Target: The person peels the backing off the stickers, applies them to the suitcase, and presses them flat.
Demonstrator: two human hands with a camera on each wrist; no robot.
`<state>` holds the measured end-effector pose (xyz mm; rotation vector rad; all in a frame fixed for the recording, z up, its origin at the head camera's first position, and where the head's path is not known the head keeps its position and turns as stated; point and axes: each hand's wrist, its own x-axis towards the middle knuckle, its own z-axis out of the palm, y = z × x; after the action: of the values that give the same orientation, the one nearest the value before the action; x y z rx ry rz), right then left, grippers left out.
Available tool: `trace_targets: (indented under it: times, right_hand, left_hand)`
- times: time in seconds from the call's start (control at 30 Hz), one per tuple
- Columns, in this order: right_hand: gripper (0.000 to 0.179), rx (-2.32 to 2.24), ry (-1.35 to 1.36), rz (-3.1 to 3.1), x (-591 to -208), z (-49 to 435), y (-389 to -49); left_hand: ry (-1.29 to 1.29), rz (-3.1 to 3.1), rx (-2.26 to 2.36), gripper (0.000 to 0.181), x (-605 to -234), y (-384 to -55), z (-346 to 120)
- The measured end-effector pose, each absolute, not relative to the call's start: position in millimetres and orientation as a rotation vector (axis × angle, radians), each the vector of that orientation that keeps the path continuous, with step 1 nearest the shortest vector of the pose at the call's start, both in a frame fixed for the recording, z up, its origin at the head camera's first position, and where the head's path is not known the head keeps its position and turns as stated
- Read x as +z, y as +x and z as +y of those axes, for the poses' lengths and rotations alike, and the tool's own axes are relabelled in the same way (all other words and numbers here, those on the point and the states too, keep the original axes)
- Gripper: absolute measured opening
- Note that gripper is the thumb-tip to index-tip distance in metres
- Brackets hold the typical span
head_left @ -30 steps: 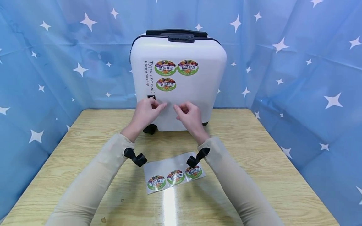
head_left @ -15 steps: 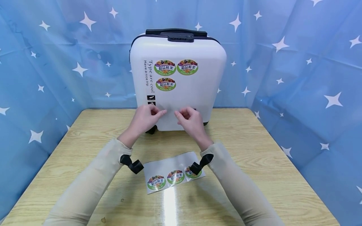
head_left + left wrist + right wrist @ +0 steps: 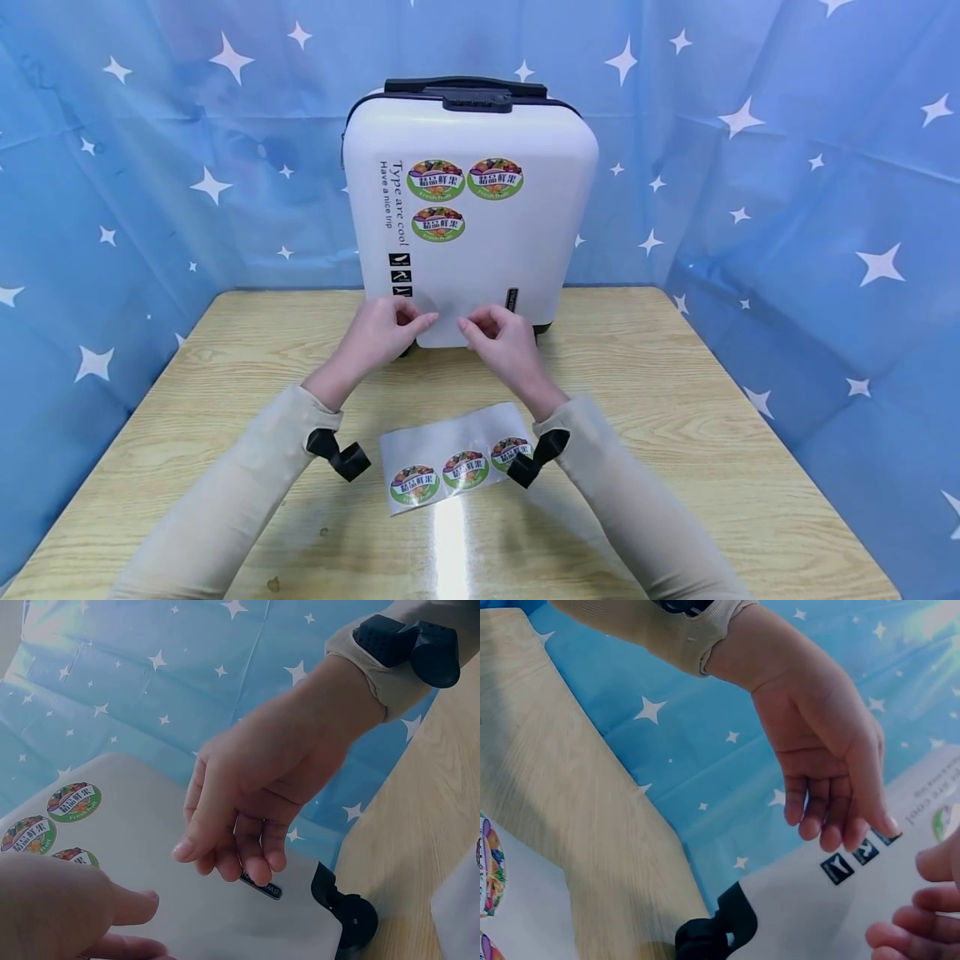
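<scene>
Got white suitcase (image 3: 480, 271) at 12 o'clock, upright on table (image 3: 660, 467), lettered face to the front. Count three oval stickers (image 3: 436, 180) on shell, at roughly 11, 1 and 9 o'clock of that face. See left hand (image 3: 377, 329) low at 7 o'clock of suitcase, right hand (image 3: 507, 337) at 5, with thumb tips facing across a small gap; in both, loosely bent fingers, no object visible in grip. Can't tell contact with shell from these angles. Find backing sheet (image 3: 420, 442) at 6 o'clock, lying askew on table, with three sheet stickers (image 3: 465, 470) along near edge, 3 o'clock one partly behind black wrist camera (image 3: 525, 471). On handling: expect suitcase stiff, smooth, bulky, maybe light if unloaded; could roll on wheel (image 3: 358, 919) under a hard push, so brace at 12 o'clock rim or take top handle (image 3: 468, 82) for any shift. Expect stickers thin, floppy, probably tacky underneath, easy to crease or fold over. Pinch by very rim at 3 and 9 o'clock, away from adhesive. Expect sheet light, bendy, prone to skid or come up along with a sticker; hold down at bare 12 o'clock strip. Press on smooth shell from middle outward to avoid bubbles
</scene>
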<state>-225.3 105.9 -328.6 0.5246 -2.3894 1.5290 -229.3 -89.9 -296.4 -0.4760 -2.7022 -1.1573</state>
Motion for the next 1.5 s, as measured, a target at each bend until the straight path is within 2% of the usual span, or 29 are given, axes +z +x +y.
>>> trace_targets:
  times: [0.53, 1.5]
  right_hand:
    - [0.012, 1.465, 0.552, -2.410, -343, 106, -213]
    - [0.009, 1.414, 0.520, -2.604, -365, 99, -193]
  left_hand:
    - [-0.472, -2.769, -1.159, 0.027, -307, -217, -96]
    - [-0.487, -2.956, -1.109, 0.021, -342, -203, -107]
